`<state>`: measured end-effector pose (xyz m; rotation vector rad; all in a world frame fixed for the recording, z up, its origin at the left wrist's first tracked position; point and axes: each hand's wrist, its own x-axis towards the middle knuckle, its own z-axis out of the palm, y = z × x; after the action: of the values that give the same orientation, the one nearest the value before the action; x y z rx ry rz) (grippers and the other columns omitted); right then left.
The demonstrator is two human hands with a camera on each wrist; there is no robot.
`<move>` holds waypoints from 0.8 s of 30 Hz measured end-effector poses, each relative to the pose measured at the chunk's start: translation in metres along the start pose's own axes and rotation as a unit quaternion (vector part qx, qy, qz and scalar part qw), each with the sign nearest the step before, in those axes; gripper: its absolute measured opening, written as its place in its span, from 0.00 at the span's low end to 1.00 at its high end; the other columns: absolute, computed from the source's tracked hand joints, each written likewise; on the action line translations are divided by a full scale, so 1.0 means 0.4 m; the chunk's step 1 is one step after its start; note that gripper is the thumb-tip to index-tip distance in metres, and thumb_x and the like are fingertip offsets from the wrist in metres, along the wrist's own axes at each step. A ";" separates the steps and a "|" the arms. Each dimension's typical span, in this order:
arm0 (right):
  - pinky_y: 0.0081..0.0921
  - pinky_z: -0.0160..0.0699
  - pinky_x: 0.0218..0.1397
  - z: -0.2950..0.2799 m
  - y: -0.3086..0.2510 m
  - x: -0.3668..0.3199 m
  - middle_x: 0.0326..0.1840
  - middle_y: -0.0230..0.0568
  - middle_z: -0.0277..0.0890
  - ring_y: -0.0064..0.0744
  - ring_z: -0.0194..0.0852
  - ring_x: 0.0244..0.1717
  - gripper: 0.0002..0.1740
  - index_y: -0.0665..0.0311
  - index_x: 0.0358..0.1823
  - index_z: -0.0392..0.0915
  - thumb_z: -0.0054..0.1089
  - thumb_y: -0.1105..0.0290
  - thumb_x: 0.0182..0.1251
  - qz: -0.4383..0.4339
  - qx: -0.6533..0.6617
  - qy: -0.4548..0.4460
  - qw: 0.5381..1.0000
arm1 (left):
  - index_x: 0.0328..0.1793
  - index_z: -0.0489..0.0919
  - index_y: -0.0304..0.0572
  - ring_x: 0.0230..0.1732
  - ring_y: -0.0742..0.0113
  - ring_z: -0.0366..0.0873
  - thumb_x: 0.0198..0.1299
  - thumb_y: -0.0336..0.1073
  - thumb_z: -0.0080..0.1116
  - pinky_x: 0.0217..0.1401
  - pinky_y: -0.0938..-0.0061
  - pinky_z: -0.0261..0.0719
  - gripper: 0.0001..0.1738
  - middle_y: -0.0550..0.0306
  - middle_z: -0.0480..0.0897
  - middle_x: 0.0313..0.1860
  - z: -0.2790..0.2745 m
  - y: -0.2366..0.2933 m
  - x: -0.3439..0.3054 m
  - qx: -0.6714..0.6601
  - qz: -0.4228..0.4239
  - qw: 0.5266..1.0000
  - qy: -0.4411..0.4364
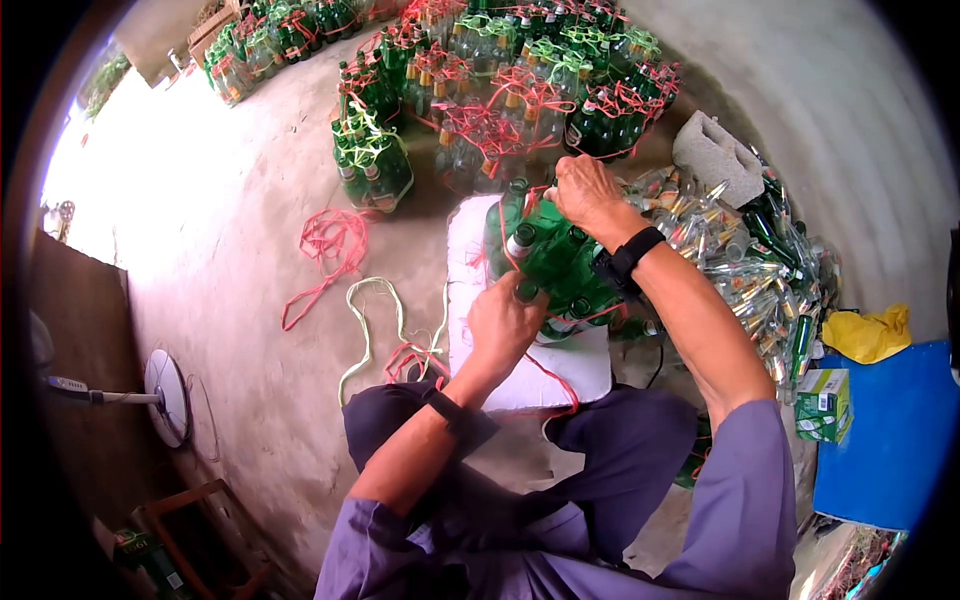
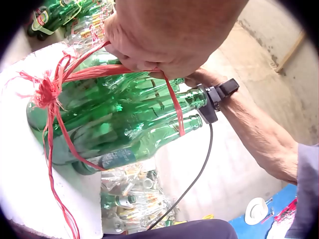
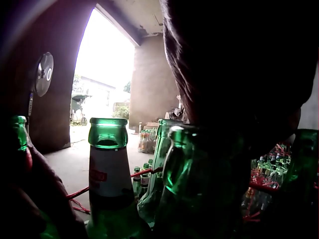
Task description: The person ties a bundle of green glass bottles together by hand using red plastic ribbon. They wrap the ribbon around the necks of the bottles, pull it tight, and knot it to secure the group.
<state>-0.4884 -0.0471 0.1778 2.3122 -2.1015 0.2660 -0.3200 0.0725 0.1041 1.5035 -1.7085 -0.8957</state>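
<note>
Green bottles (image 1: pixel 545 250) stand bunched on a white block (image 1: pixel 470 290), with red twine (image 1: pixel 509 250) around their necks. The left hand (image 1: pixel 505 320) is curled beside a bottle neck at the near side of the bunch; in the left wrist view this hand (image 2: pixel 159 37) grips the red twine (image 2: pixel 94 73), which runs from a frayed knot (image 2: pixel 47 93). At the far side, the right hand (image 1: pixel 590 195) pinches the twine with bent fingers. From the right wrist, the right hand (image 3: pixel 239 64) is a dark shape above bottle necks (image 3: pixel 108 134); its fingertips are hard to see.
Tied bottle bundles (image 1: pixel 480 130) stand beyond the block. Loose bottles (image 1: pixel 740 260) are heaped at the right, beside a concrete block (image 1: pixel 717 160), a yellow bag (image 1: pixel 867 333) and a green box (image 1: pixel 823 405). Red twine (image 1: pixel 332 243) and pale green twine (image 1: pixel 365 320) lie on the floor, left.
</note>
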 end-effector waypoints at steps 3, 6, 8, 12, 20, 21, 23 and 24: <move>0.49 0.81 0.40 0.001 0.002 -0.009 0.27 0.66 0.78 0.65 0.81 0.35 0.22 0.76 0.28 0.82 0.72 0.58 0.57 -0.014 -0.005 -0.001 1.000 | 0.40 0.84 0.41 0.29 0.41 0.83 0.54 0.44 0.62 0.35 0.56 0.79 0.15 0.40 0.83 0.24 -0.005 0.006 -0.001 0.002 0.001 1.000 -0.003; 0.52 0.80 0.40 -0.069 -0.015 -0.060 0.28 0.66 0.78 0.65 0.81 0.36 0.26 0.76 0.27 0.81 0.70 0.54 0.59 -0.004 0.010 -0.012 1.000 | 0.40 0.84 0.41 0.29 0.40 0.82 0.54 0.44 0.61 0.35 0.55 0.79 0.15 0.40 0.82 0.24 0.000 -0.001 -0.002 0.002 0.000 1.000 -0.003; 0.52 0.79 0.41 -0.121 -0.034 -0.105 0.28 0.67 0.78 0.66 0.81 0.37 0.26 0.76 0.26 0.80 0.69 0.53 0.59 -0.014 -0.009 -0.038 0.999 | 0.40 0.84 0.41 0.28 0.40 0.82 0.54 0.44 0.61 0.35 0.55 0.78 0.15 0.40 0.82 0.23 0.000 -0.002 -0.001 0.003 -0.001 1.000 -0.002; 0.52 0.78 0.46 -0.096 0.004 -0.146 0.31 0.67 0.78 0.66 0.79 0.39 0.24 0.76 0.26 0.79 0.70 0.56 0.57 -0.104 0.066 -0.140 0.982 | 0.39 0.84 0.41 0.28 0.40 0.82 0.56 0.43 0.60 0.35 0.55 0.79 0.14 0.40 0.82 0.23 0.001 -0.001 -0.002 0.004 0.004 1.000 0.002; 0.50 0.77 0.43 -0.054 0.025 -0.146 0.27 0.65 0.76 0.65 0.78 0.36 0.18 0.75 0.26 0.74 0.69 0.65 0.55 -0.121 0.085 -0.053 0.988 | 0.47 0.85 0.43 0.33 0.41 0.85 0.55 0.48 0.63 0.39 0.54 0.81 0.20 0.41 0.85 0.29 -0.002 0.001 0.004 0.005 -0.013 0.999 -0.032; 0.49 0.78 0.44 -0.062 0.019 -0.143 0.30 0.66 0.77 0.66 0.78 0.38 0.16 0.76 0.26 0.76 0.67 0.67 0.55 -0.112 0.090 -0.060 0.988 | 0.47 0.85 0.43 0.33 0.41 0.85 0.55 0.48 0.63 0.39 0.55 0.81 0.20 0.41 0.85 0.29 -0.003 0.003 0.004 0.013 -0.015 0.999 -0.033; 0.49 0.80 0.45 -0.055 0.016 -0.141 0.33 0.67 0.78 0.66 0.79 0.39 0.14 0.77 0.27 0.78 0.65 0.69 0.55 -0.100 0.097 -0.070 0.988 | 0.46 0.85 0.43 0.32 0.42 0.85 0.55 0.48 0.64 0.38 0.55 0.81 0.20 0.42 0.85 0.28 0.001 -0.003 0.003 0.022 -0.018 0.999 -0.037; 0.49 0.80 0.45 -0.045 0.019 -0.141 0.32 0.67 0.78 0.65 0.79 0.39 0.14 0.77 0.27 0.78 0.66 0.69 0.56 -0.103 0.098 -0.062 0.988 | 0.41 0.84 0.42 0.30 0.43 0.84 0.56 0.45 0.62 0.36 0.56 0.80 0.15 0.43 0.84 0.25 0.007 -0.007 0.003 0.014 0.000 1.000 -0.018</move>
<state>-0.5031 0.0099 0.1874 2.7019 -1.9440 0.3465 -0.3211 0.0711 0.1003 1.5148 -1.7533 -0.9065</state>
